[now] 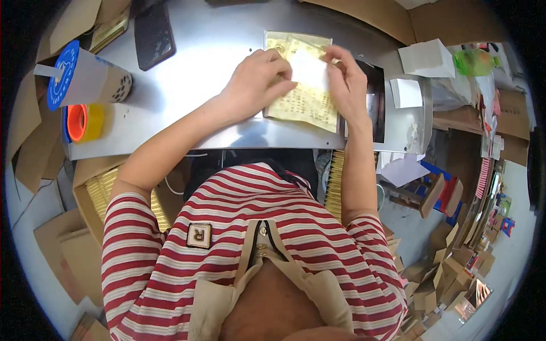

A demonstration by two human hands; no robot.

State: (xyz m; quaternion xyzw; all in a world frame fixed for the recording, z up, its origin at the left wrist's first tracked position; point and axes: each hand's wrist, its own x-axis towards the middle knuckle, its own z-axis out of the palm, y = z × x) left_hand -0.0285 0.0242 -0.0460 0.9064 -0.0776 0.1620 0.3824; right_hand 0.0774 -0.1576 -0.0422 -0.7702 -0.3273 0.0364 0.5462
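A flat yellow printed packet (301,111) lies on the metal table, with a small white slip of paper (309,69) over its middle. At the slip's left edge, my left hand (263,78) is closed, its thumb and curled fingers pinching the paper. My right hand (348,82) is bent over the right edge, fingers and thumb closed on the slip there; its fingertips are slightly blurred. The packet's top edge looks like clear, shiny plastic. My hands cover parts of both sides of the packet.
To the left are a lidded drink cup (94,77) with a straw, tape rolls (85,122) and a dark phone (153,37). A dark tray (372,102) and stacks of white slips (406,93) sit to the right. Below the table, boxes hold yellow packets (102,196).
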